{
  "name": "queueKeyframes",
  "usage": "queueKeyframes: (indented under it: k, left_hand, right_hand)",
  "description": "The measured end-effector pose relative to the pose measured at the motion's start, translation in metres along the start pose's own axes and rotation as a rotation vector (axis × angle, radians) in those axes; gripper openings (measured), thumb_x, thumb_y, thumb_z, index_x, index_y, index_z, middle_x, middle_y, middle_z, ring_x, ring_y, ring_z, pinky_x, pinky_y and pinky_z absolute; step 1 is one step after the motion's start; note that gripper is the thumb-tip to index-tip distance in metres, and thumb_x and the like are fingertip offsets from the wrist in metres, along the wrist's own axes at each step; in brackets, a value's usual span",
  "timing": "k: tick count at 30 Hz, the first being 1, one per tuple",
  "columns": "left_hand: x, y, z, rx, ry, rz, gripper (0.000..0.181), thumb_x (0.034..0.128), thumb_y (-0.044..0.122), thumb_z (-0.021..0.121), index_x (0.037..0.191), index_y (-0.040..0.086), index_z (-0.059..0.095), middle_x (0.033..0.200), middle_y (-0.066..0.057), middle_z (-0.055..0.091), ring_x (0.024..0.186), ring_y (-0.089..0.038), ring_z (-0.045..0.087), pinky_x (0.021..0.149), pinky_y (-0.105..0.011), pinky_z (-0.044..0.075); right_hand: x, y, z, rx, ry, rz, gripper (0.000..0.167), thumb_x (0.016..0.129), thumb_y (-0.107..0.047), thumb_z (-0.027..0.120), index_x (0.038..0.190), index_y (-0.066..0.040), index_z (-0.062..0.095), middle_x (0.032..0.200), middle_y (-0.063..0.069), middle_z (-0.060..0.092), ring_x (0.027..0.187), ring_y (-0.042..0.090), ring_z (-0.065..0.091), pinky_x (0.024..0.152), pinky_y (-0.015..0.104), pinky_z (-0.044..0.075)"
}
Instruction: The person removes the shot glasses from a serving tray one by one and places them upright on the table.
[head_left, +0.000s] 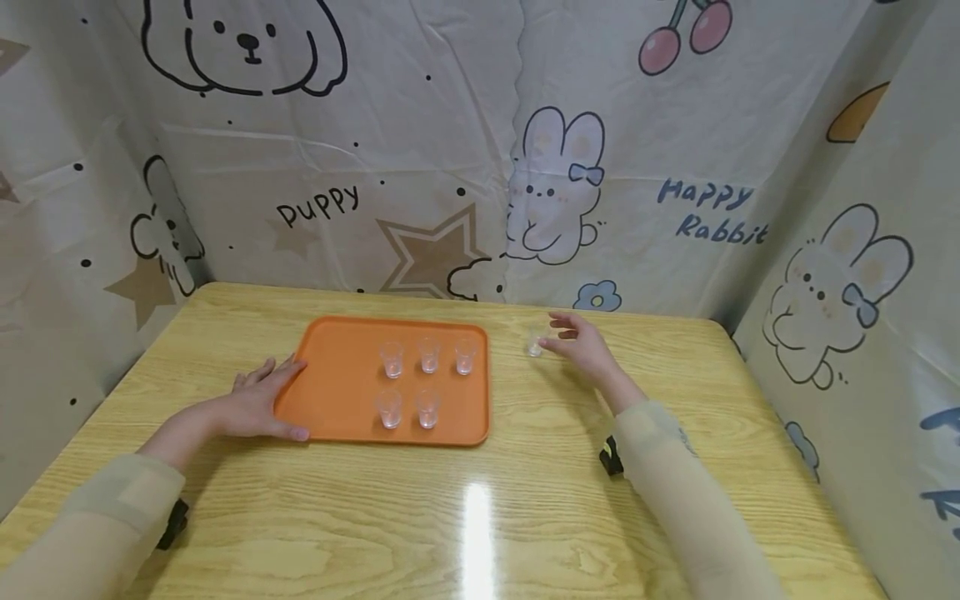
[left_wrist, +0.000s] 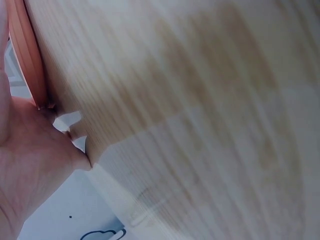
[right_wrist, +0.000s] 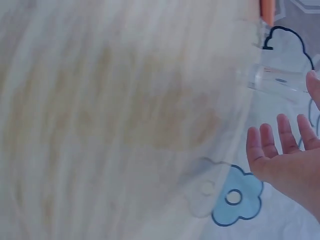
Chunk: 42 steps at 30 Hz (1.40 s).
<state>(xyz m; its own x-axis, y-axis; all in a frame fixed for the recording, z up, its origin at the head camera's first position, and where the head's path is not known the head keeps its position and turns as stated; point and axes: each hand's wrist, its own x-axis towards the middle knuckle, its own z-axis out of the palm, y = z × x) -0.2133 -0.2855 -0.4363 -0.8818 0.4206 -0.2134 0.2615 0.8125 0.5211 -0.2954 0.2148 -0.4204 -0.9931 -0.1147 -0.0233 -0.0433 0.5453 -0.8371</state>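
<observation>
An orange tray point(head_left: 330, 383) lies on the table with several small clear glasses standing on its middle and right side, one of them a front glass point(head_left: 427, 410). Against the tray's left rim rests my left hand point(head_left: 258, 404), its fingers spread and its thumb along the front left corner. Right of the tray, a separate clear glass point(head_left: 535, 343) stands upright on the wood. My right hand point(head_left: 581, 346) is beside that glass, thumb close to it and fingers apart. In the right wrist view the glass point(right_wrist: 277, 82) shows near the thumb, with the fingers point(right_wrist: 285, 135) loosely extended.
The light wooden table point(head_left: 375, 517) meets a printed cloth backdrop point(head_left: 420, 150) at its back edge. Another cloth point(head_left: 847, 250) hangs along the right side. Dark wrist cameras sit under both sleeves, close to the tabletop.
</observation>
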Motion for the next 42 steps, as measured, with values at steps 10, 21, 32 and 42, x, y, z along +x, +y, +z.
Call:
queueKeyframes:
  k: [10, 21, 32, 42]
  left_hand:
    - [0.002, -0.004, 0.001, 0.004, -0.005, -0.006, 0.115, 0.07, 0.053, 0.077, 0.15, 0.001, 0.013, 0.156, -0.025, 0.003, 0.138, -0.053, -0.007, 0.099, -0.074, -0.008]
    - [0.003, -0.004, 0.003, 0.001, -0.007, -0.013, 0.115, 0.0699, 0.054, 0.077, 0.15, 0.001, 0.013, 0.155, -0.026, 0.003, 0.137, -0.053, -0.006, 0.098, -0.074, -0.008]
    - [0.002, -0.005, 0.002, 0.005, -0.005, -0.013, 0.116, 0.0694, 0.054, 0.077, 0.15, 0.001, 0.013, 0.155, -0.026, 0.004, 0.138, -0.053, -0.006, 0.099, -0.074, -0.008]
    - [0.002, -0.004, 0.001, 0.007, -0.007, -0.008, 0.115, 0.0701, 0.053, 0.077, 0.15, 0.002, 0.012, 0.156, -0.025, 0.003, 0.138, -0.053, -0.006, 0.098, -0.074, -0.008]
  right_hand:
    - [-0.013, -0.027, -0.019, -0.046, 0.004, -0.06, 0.066, 0.086, -0.024, 0.071, 0.142, -0.01, 0.04, 0.139, 0.013, 0.047, 0.128, 0.033, 0.041, 0.103, 0.049, 0.038]
    - [-0.038, -0.067, -0.017, -0.006, -0.039, -0.112, 0.062, 0.085, -0.033, 0.071, 0.139, -0.016, 0.046, 0.134, 0.006, 0.053, 0.127, 0.027, 0.044, 0.102, 0.049, 0.04]
    - [-0.068, -0.092, 0.01, 0.087, -0.103, -0.194, 0.057, 0.085, -0.022, 0.072, 0.136, -0.014, 0.048, 0.131, 0.008, 0.055, 0.123, 0.029, 0.047, 0.1, 0.048, 0.04]
    - [-0.089, -0.094, 0.045, 0.115, -0.159, -0.224, 0.058, 0.083, -0.021, 0.074, 0.135, -0.016, 0.049, 0.132, 0.008, 0.055, 0.12, 0.029, 0.05, 0.096, 0.046, 0.044]
